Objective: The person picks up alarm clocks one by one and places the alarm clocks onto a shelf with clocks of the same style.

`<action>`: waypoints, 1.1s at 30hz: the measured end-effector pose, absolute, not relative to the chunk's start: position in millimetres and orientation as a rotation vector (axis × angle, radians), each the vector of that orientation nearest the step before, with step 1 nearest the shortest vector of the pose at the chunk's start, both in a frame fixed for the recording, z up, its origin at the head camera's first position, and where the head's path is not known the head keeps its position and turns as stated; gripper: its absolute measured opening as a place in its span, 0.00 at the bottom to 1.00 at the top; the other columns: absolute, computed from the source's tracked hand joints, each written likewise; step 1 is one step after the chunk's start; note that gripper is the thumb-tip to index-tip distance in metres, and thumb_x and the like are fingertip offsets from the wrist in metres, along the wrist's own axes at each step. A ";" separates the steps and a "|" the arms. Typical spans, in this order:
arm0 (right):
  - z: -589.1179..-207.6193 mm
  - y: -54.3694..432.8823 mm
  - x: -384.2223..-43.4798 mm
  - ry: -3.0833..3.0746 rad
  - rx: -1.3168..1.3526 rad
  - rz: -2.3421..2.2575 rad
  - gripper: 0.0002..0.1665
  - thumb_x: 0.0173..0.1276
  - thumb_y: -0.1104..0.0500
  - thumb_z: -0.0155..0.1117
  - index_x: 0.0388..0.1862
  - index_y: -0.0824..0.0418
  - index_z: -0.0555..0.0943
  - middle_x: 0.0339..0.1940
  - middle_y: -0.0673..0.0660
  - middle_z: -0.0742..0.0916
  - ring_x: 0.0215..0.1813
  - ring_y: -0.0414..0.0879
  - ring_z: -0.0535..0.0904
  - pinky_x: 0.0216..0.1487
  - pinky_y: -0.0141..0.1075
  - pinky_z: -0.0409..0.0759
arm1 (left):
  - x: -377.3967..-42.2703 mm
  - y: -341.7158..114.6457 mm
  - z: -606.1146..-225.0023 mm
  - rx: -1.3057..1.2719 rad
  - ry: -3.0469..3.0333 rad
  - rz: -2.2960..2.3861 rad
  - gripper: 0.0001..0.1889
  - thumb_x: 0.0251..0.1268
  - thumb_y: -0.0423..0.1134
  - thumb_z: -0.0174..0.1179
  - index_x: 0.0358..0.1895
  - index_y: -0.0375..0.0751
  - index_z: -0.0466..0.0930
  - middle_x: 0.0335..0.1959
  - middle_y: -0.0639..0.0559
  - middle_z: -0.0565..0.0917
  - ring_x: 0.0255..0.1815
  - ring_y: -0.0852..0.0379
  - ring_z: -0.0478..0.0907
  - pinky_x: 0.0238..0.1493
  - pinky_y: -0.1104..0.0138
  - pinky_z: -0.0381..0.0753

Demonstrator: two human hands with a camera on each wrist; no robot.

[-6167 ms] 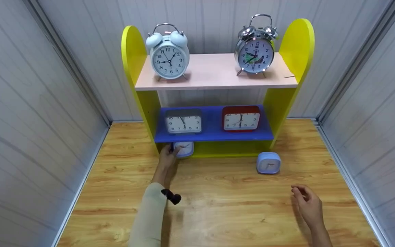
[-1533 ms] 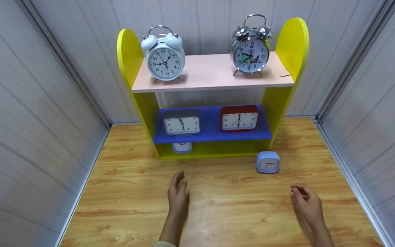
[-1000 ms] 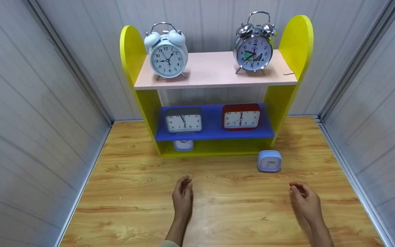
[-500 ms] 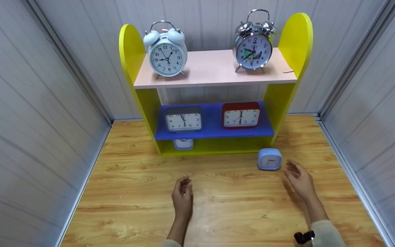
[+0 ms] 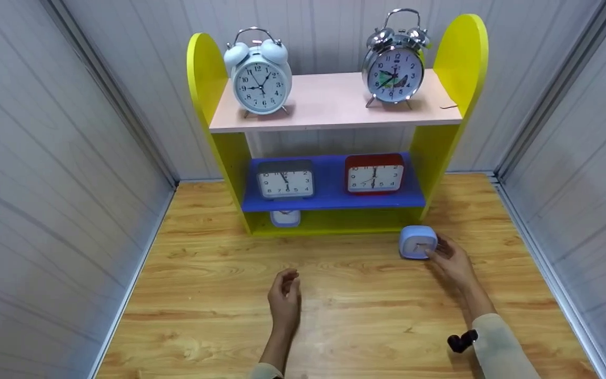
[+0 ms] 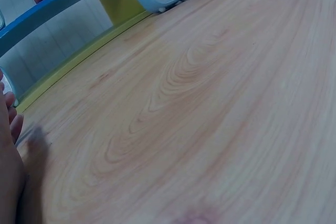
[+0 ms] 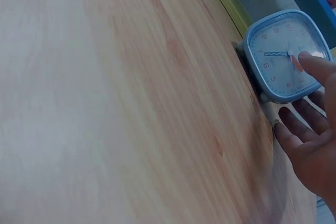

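Note:
A small light-blue alarm clock (image 5: 417,242) stands on the wooden floor by the shelf's front right corner. My right hand (image 5: 454,263) holds it at its right side. In the right wrist view the thumb (image 7: 315,66) lies across the clock's face, with the fingers along the side and partly hidden behind. My left hand (image 5: 285,301) rests on the floor left of the middle, loosely curled around nothing. A similar pale-blue clock (image 5: 285,218) sits at the left of the lowest shelf level, its top hidden by the blue board.
The yellow-sided shelf (image 5: 205,79) carries a white twin-bell clock (image 5: 262,87) and a silver twin-bell clock (image 5: 395,73) on its pink board. Below, a grey clock (image 5: 286,180) and a red clock (image 5: 374,175) stand on the blue board (image 5: 329,179). Panelled walls enclose three sides.
Earlier my left hand let go of the clock on the lowest level and drew back to the floor. My right hand has since moved forward onto the other blue clock.

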State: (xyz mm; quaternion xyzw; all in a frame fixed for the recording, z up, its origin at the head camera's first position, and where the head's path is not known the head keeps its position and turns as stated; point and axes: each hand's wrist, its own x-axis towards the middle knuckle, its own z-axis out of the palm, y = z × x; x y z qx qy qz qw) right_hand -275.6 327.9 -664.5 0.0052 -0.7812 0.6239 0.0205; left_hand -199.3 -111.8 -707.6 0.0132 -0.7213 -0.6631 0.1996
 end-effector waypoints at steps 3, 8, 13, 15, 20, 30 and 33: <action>-664.7 327.3 -279.4 -2.386 0.019 1.965 0.39 0.76 0.66 0.68 0.80 0.74 0.64 0.74 0.76 0.73 0.67 0.46 0.75 0.61 0.22 0.74 | -200.9 -112.2 -706.3 0.040 -2.006 -1.851 0.13 0.79 0.33 0.62 0.58 0.28 0.82 0.49 0.35 0.86 0.47 0.43 0.84 0.47 0.68 0.82; -667.2 328.4 -285.7 -2.366 0.053 1.978 0.40 0.75 0.69 0.68 0.80 0.75 0.63 0.74 0.78 0.72 0.63 0.35 0.75 0.61 0.22 0.74 | -202.6 -111.2 -703.6 0.062 -2.014 -1.841 0.10 0.78 0.30 0.62 0.55 0.28 0.82 0.48 0.36 0.86 0.46 0.44 0.84 0.46 0.68 0.82; -670.5 330.3 -288.4 -2.378 -0.003 1.948 0.39 0.75 0.67 0.69 0.80 0.74 0.65 0.70 0.74 0.77 0.58 0.30 0.77 0.58 0.21 0.75 | -201.5 -108.9 -702.3 0.110 -2.036 -1.846 0.08 0.77 0.29 0.61 0.52 0.29 0.83 0.47 0.37 0.86 0.43 0.43 0.83 0.42 0.67 0.81; -670.8 330.3 -288.5 -2.387 -0.022 1.947 0.39 0.75 0.66 0.70 0.79 0.74 0.65 0.69 0.72 0.78 0.57 0.31 0.77 0.58 0.22 0.76 | -200.6 -108.4 -702.7 0.131 -2.033 -1.856 0.07 0.77 0.28 0.61 0.52 0.30 0.83 0.46 0.38 0.86 0.42 0.43 0.83 0.40 0.67 0.81; -670.0 328.5 -288.6 -2.420 -0.060 1.953 0.40 0.75 0.62 0.71 0.79 0.73 0.66 0.70 0.71 0.78 0.57 0.32 0.78 0.58 0.23 0.77 | -199.4 -108.5 -705.1 0.143 -2.017 -1.861 0.07 0.75 0.25 0.60 0.50 0.30 0.84 0.45 0.38 0.86 0.43 0.45 0.83 0.41 0.67 0.81; -668.1 325.6 -289.6 -2.404 -0.087 2.002 0.40 0.76 0.64 0.69 0.80 0.74 0.63 0.72 0.75 0.75 0.54 0.27 0.78 0.55 0.23 0.78 | -199.0 -108.7 -704.9 0.152 -2.035 -1.833 0.07 0.73 0.24 0.60 0.48 0.30 0.84 0.44 0.38 0.87 0.40 0.51 0.81 0.41 0.67 0.80; -667.8 324.0 -290.3 -2.393 -0.103 2.015 0.40 0.76 0.64 0.70 0.79 0.75 0.64 0.70 0.74 0.76 0.52 0.28 0.79 0.54 0.24 0.79 | -198.9 -108.6 -703.8 0.179 -2.055 -1.830 0.07 0.73 0.23 0.60 0.48 0.31 0.84 0.44 0.38 0.86 0.41 0.52 0.81 0.42 0.67 0.79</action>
